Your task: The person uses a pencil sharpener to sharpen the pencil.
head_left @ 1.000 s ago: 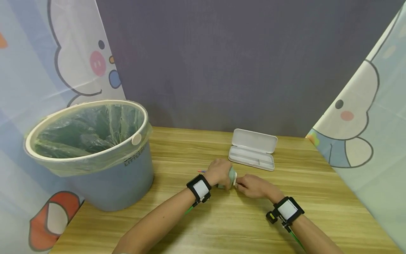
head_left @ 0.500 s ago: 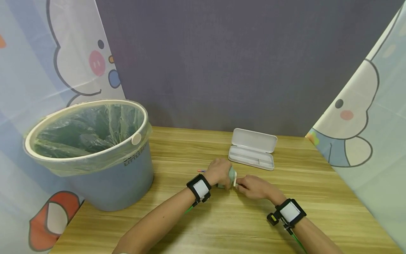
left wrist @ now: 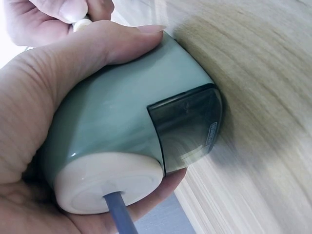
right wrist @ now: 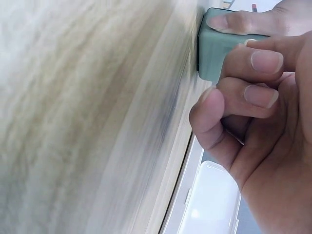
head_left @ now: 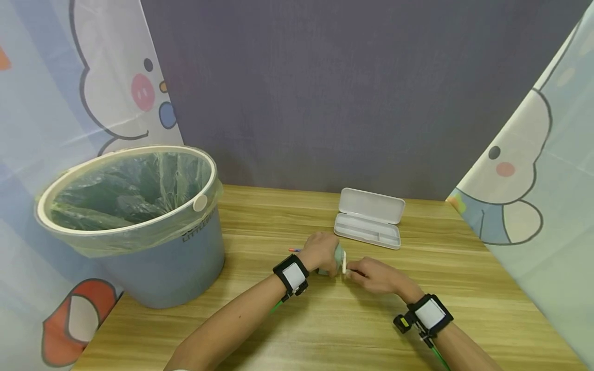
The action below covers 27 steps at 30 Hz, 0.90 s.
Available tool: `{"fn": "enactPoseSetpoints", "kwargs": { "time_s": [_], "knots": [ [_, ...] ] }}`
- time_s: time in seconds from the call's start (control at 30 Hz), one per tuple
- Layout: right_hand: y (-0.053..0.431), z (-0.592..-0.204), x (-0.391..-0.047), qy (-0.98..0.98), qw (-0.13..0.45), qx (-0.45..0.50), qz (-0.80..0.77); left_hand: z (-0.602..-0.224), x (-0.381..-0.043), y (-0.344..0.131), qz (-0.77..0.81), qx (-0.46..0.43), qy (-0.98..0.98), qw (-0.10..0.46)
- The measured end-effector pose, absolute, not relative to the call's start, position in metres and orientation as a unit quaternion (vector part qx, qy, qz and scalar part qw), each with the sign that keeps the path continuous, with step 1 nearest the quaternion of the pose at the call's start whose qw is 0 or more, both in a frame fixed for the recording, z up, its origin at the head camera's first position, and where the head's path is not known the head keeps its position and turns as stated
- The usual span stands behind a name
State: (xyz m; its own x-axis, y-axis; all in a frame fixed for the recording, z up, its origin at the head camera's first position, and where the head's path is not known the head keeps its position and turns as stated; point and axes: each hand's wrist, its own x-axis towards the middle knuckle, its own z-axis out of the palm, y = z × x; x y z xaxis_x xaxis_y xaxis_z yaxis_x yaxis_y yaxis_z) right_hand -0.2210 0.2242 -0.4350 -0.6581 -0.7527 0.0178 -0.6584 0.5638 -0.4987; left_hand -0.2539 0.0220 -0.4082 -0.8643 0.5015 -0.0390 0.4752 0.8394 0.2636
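My wood-grain worktop (head_left: 297, 330) meets a dark grey wall (head_left: 297, 98). Mid-worktop, my left hand (head_left: 320, 251) grips a green pencil sharpener (left wrist: 122, 92), its pencil (left wrist: 120, 212) pointing toward the left edge, long axis roughly parallel to the back edge; my right hand (head_left: 375, 275) pinches the crank knob (left wrist: 81, 24).

A screened-off desk nook, laid out like a small recording booth. A plain grey backdrop (head_left: 325, 98) stands behind a wood-grain table (head_left: 315, 330); a cartoon sheet (head_left: 109, 77) hangs on the left and a second sheet (head_left: 515, 165) on the right. Cameras (head_left: 402, 323) strapped to both wrists fit a recording set-up. The sharpener (left wrist: 112, 112), pencil (left wrist: 119, 213) and pencil case (head_left: 371, 206) suggest a study desk, beside a bag-lined bin (head_left: 160, 281). The screens hide the room beyond, so home or studio cannot be told.
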Motion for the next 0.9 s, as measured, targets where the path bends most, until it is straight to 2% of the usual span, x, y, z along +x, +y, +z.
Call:
{"fn": "enactPoseSetpoints", "kwargs": {
  "time_s": [0.9],
  "knots": [
    [0.227, -0.42, -0.22, 0.871, 0.07, -0.418, -0.248, -0.407, -0.255, 0.023, 0.107, 0.257, 0.959, 0.054]
  ]
}}
